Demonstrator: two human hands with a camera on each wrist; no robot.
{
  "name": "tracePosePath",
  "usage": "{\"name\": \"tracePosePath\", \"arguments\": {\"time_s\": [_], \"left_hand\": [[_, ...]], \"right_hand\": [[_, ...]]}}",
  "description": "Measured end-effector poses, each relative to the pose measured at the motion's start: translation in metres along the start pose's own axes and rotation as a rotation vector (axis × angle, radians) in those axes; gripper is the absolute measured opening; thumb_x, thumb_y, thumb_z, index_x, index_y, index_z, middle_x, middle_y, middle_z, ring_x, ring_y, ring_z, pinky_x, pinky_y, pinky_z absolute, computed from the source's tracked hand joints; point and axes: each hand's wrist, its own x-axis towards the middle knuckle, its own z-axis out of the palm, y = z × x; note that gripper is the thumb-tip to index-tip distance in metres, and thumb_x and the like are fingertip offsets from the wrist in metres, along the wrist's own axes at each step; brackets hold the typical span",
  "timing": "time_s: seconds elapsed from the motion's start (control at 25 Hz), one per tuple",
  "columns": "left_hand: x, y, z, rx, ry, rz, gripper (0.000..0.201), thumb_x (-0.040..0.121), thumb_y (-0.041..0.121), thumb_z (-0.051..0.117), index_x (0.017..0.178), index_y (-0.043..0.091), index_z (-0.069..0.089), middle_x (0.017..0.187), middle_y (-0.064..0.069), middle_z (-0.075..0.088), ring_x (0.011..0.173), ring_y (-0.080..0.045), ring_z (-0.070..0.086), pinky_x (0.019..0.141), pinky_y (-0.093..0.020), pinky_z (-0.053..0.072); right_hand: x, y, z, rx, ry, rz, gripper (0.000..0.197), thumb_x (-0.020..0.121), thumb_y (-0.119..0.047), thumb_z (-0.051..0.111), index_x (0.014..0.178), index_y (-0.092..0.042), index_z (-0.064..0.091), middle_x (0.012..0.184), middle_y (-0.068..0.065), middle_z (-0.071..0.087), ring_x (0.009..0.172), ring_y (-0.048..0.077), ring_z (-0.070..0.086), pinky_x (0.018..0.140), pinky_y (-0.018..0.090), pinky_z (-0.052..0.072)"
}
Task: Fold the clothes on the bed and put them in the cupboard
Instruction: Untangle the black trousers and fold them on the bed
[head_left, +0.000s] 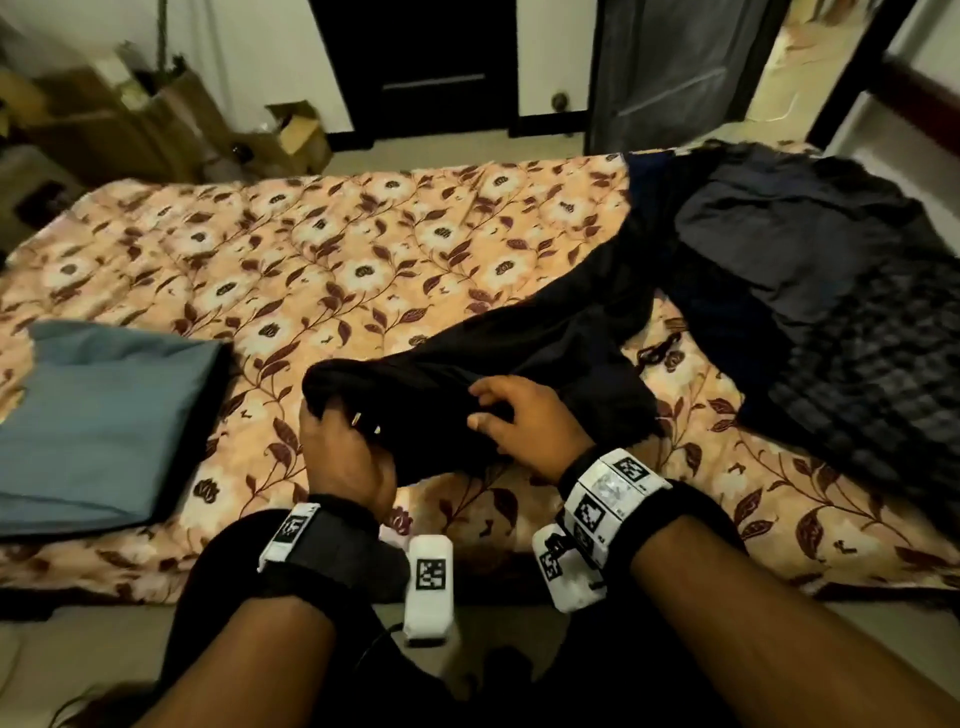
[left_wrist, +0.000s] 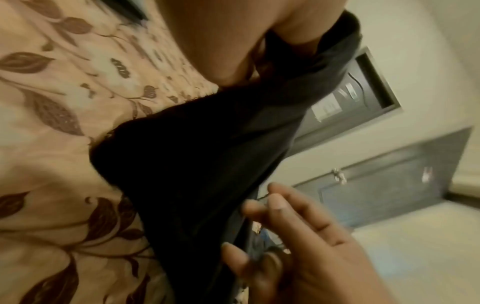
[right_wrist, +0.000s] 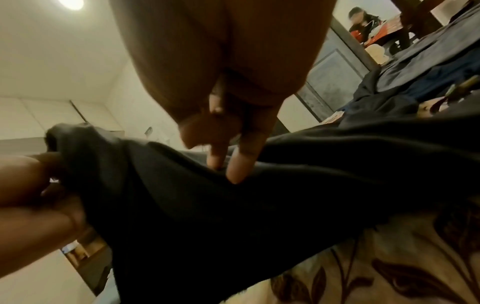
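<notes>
Head view first: my left hand (head_left: 343, 457) grips one bunched end of a black soft cloth garment (head_left: 519, 358), which lies at the 6 o'clock edge of the floral orange bed cover (head_left: 311, 249). My right hand (head_left: 524, 421) presses on this garment with loosely bent fingers, grasping nothing. A folded blue-grey cloth (head_left: 104, 415) lies at 9 o'clock, a heap of dark clothes (head_left: 810, 270) at 2 o'clock.

Left wrist view: black garment (left_wrist: 197, 164) hangs from my clenched fingers.

Right wrist view: my fingertips (right_wrist: 235, 172) touch the garment (right_wrist: 233, 216).
</notes>
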Motion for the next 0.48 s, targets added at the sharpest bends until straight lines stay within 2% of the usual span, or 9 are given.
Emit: {"name": "tracePosePath", "arguments": {"time_s": [0.04,0.08,0.12,0.2,0.24,0.28,0.36,0.4,0.48], "left_hand": [[-0.002,-0.003,-0.011,-0.109,0.029,-0.090,0.038,0.093,0.018,0.059,0.130,0.010,0.054,0.128,-0.014,0.058,0.105,-0.027,0.061,0.089,-0.028,0.047],[-0.007,-0.002,-0.020,-0.221,0.052,-0.137,0.042,0.098,0.039,0.051,0.131,0.013,0.054,0.129,-0.009,0.059,0.101,-0.022,0.063,0.085,-0.028,0.048],[-0.010,0.000,-0.027,-0.279,0.023,-0.214,0.057,0.097,0.059,0.035,0.133,0.019,0.053,0.130,-0.005,0.060,0.102,-0.018,0.063,0.085,-0.029,0.048],[-0.013,-0.006,-0.044,-0.362,-0.026,-0.283,0.075,0.089,0.075,0.021,0.147,0.030,0.034,0.146,-0.003,0.047,0.122,-0.020,0.055,0.096,-0.035,0.044],[-0.016,-0.006,-0.050,-0.425,-0.045,-0.317,0.075,0.089,0.076,0.022,0.152,0.034,0.022,0.149,-0.003,0.042,0.125,-0.024,0.053,0.098,-0.038,0.043],[-0.016,-0.007,-0.055,-0.441,-0.093,-0.333,0.073,0.090,0.073,0.025,0.152,0.035,0.018,0.146,-0.005,0.046,0.123,-0.027,0.056,0.097,-0.041,0.044],[-0.017,-0.012,-0.059,-0.346,-0.175,-0.316,0.055,0.098,0.052,0.040,0.147,0.029,0.035,0.135,-0.008,0.057,0.120,-0.031,0.059,0.093,-0.043,0.049],[-0.011,-0.019,-0.061,-0.313,-0.146,-0.262,0.043,0.100,0.032,0.049,0.142,0.025,0.043,0.133,-0.011,0.059,0.119,-0.032,0.059,0.090,-0.042,0.051],[0.004,-0.028,-0.069,-0.185,0.061,-0.151,0.048,0.094,0.000,0.054,0.137,0.021,0.047,0.133,-0.016,0.057,0.116,-0.032,0.060,0.089,-0.040,0.052]], "right_hand": [[-0.004,0.001,0.012,-0.038,-0.040,-0.016,0.041,0.083,-0.028,0.071,0.121,-0.021,0.057,0.111,-0.001,0.054,0.103,0.018,0.058,0.089,0.041,0.051],[-0.008,-0.003,0.027,-0.052,-0.114,-0.020,0.045,0.080,-0.029,0.075,0.120,-0.020,0.056,0.111,-0.001,0.053,0.103,0.018,0.058,0.091,0.040,0.049],[-0.011,-0.008,0.043,-0.055,-0.205,-0.010,0.052,0.077,-0.028,0.078,0.123,-0.017,0.055,0.116,0.002,0.054,0.107,0.019,0.057,0.095,0.039,0.047],[-0.016,-0.015,0.069,0.004,-0.298,0.025,0.060,0.077,-0.018,0.078,0.129,-0.009,0.051,0.128,0.008,0.056,0.118,0.021,0.054,0.101,0.040,0.044],[-0.018,-0.014,0.078,0.058,-0.265,0.037,0.051,0.079,-0.012,0.073,0.126,-0.007,0.053,0.125,0.009,0.059,0.117,0.021,0.055,0.101,0.042,0.044],[-0.019,-0.011,0.082,0.093,-0.190,0.050,0.040,0.082,-0.007,0.067,0.120,-0.008,0.057,0.120,0.009,0.063,0.113,0.022,0.058,0.098,0.044,0.046],[-0.022,-0.009,0.081,0.061,-0.071,0.089,0.022,0.086,-0.008,0.060,0.108,-0.012,0.064,0.107,0.007,0.068,0.104,0.022,0.062,0.093,0.042,0.049],[-0.023,-0.014,0.077,0.050,-0.085,0.099,0.016,0.088,-0.012,0.062,0.103,-0.015,0.066,0.102,0.005,0.068,0.101,0.022,0.063,0.091,0.040,0.050],[-0.028,-0.024,0.065,0.078,-0.212,0.094,0.015,0.086,-0.016,0.068,0.101,-0.017,0.067,0.096,0.002,0.067,0.097,0.019,0.063,0.091,0.036,0.050]]}}
